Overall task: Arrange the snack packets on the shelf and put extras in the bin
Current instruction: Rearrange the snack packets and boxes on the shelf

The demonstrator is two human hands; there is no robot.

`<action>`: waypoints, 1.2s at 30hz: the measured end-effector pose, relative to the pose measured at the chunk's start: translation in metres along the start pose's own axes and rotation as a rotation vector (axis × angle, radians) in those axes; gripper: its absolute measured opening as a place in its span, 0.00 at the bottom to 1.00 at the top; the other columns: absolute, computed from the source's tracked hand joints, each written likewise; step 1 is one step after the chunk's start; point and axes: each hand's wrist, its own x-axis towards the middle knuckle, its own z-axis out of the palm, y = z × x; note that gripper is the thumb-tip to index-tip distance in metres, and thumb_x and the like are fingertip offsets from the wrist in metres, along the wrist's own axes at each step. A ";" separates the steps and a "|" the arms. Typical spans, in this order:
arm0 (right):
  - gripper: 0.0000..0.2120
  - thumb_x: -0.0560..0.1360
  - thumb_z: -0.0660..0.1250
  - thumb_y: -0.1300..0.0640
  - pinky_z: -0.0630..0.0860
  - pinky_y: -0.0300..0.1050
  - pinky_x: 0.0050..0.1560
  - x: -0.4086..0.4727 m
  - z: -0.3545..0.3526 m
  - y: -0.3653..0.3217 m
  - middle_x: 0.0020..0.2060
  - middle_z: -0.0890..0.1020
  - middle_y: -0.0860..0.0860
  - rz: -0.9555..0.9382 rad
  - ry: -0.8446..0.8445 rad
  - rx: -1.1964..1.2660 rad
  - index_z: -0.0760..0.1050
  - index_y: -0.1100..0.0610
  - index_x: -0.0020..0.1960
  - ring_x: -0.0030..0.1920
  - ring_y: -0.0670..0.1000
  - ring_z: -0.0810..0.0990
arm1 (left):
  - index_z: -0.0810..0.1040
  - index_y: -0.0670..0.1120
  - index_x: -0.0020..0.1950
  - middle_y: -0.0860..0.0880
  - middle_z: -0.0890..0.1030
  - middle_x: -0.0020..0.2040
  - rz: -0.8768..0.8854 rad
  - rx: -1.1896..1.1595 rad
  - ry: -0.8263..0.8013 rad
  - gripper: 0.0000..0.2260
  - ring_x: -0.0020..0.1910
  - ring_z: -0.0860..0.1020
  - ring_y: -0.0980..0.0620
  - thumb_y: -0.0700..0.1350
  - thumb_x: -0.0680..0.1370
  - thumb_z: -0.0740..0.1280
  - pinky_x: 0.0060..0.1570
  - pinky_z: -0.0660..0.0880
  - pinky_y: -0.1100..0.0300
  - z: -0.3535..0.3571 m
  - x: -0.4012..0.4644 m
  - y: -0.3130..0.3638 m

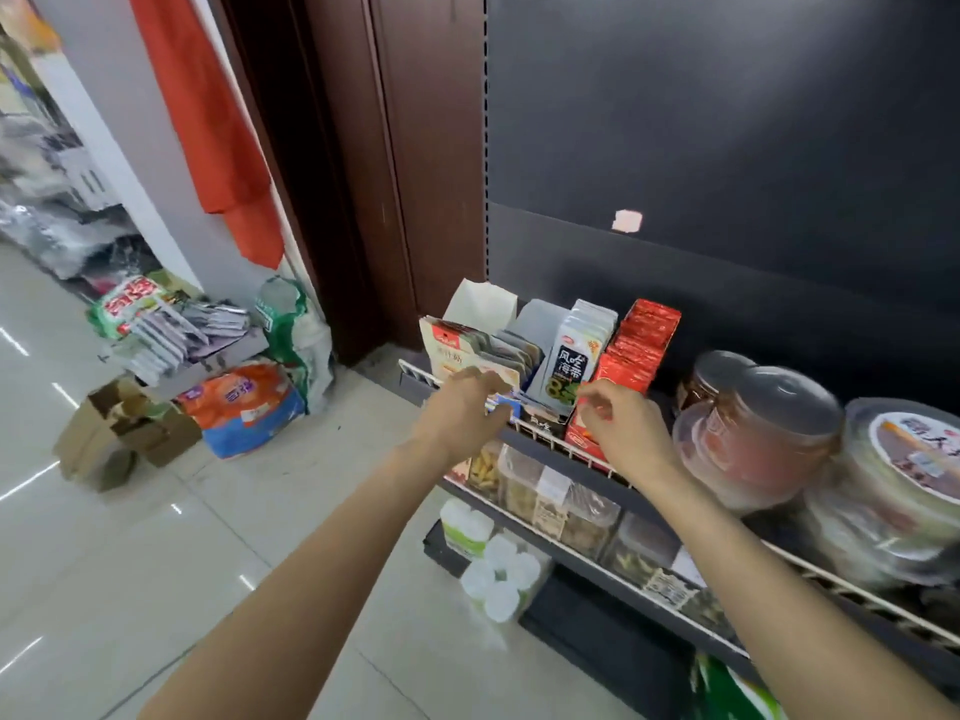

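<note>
Left hand (467, 407): fingers (485, 377) curled over the front packets of the cream-and-grey row, at the wire rail; whether they actually pinch a packet cannot be told.
Right hand (623, 433): fingers (592, 407) curled together against the front red packet; a firm grip cannot be confirmed.
Cream-and-grey snack packets (467, 345): upright row at the left end of the shelf, leaning back.
White seaweed packets (574, 361): upright row between the cream row and the red row.
Red snack packets (639, 345): upright row, right of the white ones.
Shelf (524, 440): dark, with a white wire front rail (587, 457).
Round lidded tubs (753, 433): on the same shelf, right of the red row, blurred.
Lower shelf (561, 506): clear boxes of snacks.
Floor (156, 563): pale tiles; cardboard boxes (119, 428) and bagged goods well to the left.
</note>
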 end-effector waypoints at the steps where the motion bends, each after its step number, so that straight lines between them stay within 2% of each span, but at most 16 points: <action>1: 0.12 0.78 0.62 0.60 0.68 0.35 0.48 0.004 0.005 -0.003 0.54 0.81 0.50 0.015 0.026 0.008 0.78 0.55 0.59 0.48 0.44 0.75 | 0.76 0.45 0.62 0.45 0.75 0.61 0.030 0.012 0.021 0.14 0.59 0.74 0.45 0.45 0.78 0.63 0.57 0.72 0.55 -0.003 0.010 -0.011; 5: 0.12 0.77 0.63 0.60 0.71 0.37 0.53 0.014 0.026 -0.005 0.55 0.81 0.52 0.046 0.078 -0.003 0.77 0.56 0.60 0.55 0.49 0.78 | 0.71 0.46 0.68 0.46 0.69 0.69 0.175 0.084 0.050 0.19 0.67 0.66 0.46 0.46 0.78 0.64 0.65 0.64 0.54 -0.010 0.045 -0.037; 10: 0.13 0.78 0.63 0.61 0.73 0.44 0.59 0.028 0.048 0.004 0.57 0.80 0.52 0.061 0.038 -0.043 0.76 0.58 0.62 0.57 0.51 0.78 | 0.61 0.51 0.74 0.51 0.58 0.76 0.373 0.203 -0.082 0.26 0.76 0.54 0.49 0.51 0.78 0.65 0.73 0.52 0.54 0.005 0.081 -0.058; 12: 0.15 0.78 0.63 0.57 0.71 0.43 0.61 0.033 0.054 0.007 0.59 0.79 0.52 0.074 0.004 -0.074 0.75 0.57 0.63 0.59 0.51 0.77 | 0.58 0.52 0.76 0.52 0.56 0.77 0.416 0.255 -0.131 0.29 0.77 0.49 0.50 0.53 0.77 0.65 0.74 0.48 0.54 0.010 0.091 -0.069; 15: 0.18 0.78 0.63 0.51 0.67 0.39 0.58 0.037 0.060 0.007 0.62 0.78 0.51 0.112 -0.047 -0.096 0.74 0.56 0.65 0.61 0.51 0.76 | 0.54 0.53 0.77 0.52 0.53 0.78 0.486 0.350 -0.162 0.32 0.77 0.46 0.51 0.57 0.77 0.64 0.74 0.44 0.55 0.015 0.102 -0.080; 20: 0.19 0.77 0.65 0.53 0.67 0.43 0.64 0.037 0.072 0.009 0.64 0.76 0.51 0.146 -0.119 -0.187 0.73 0.56 0.66 0.64 0.51 0.74 | 0.48 0.54 0.78 0.52 0.47 0.78 0.592 0.438 -0.197 0.34 0.77 0.44 0.52 0.56 0.77 0.63 0.73 0.38 0.54 0.016 0.115 -0.088; 24: 0.12 0.77 0.64 0.58 0.74 0.50 0.56 0.035 0.083 0.009 0.55 0.81 0.51 0.187 0.009 -0.302 0.79 0.54 0.59 0.55 0.52 0.79 | 0.46 0.56 0.77 0.53 0.47 0.78 0.664 0.428 -0.187 0.35 0.77 0.46 0.52 0.56 0.77 0.64 0.73 0.40 0.54 0.015 0.122 -0.096; 28: 0.08 0.77 0.65 0.58 0.77 0.51 0.49 0.037 0.088 0.002 0.50 0.83 0.49 0.248 0.122 -0.354 0.81 0.53 0.53 0.49 0.52 0.81 | 0.52 0.56 0.77 0.53 0.53 0.78 0.736 0.421 -0.176 0.32 0.76 0.53 0.50 0.55 0.77 0.64 0.73 0.51 0.53 0.008 0.129 -0.101; 34: 0.00 0.74 0.69 0.58 0.76 0.46 0.42 0.044 0.087 -0.008 0.39 0.77 0.44 0.328 0.212 -0.354 0.78 0.55 0.45 0.41 0.47 0.78 | 0.56 0.57 0.76 0.53 0.58 0.76 0.771 0.364 -0.175 0.29 0.73 0.57 0.50 0.53 0.77 0.64 0.69 0.56 0.53 0.007 0.137 -0.104; 36: 0.01 0.73 0.70 0.59 0.76 0.46 0.42 0.047 0.081 -0.009 0.38 0.79 0.45 0.367 0.194 -0.280 0.80 0.54 0.42 0.40 0.47 0.78 | 0.58 0.56 0.75 0.54 0.60 0.75 0.765 0.325 -0.173 0.27 0.72 0.58 0.50 0.53 0.78 0.63 0.69 0.56 0.53 0.006 0.138 -0.104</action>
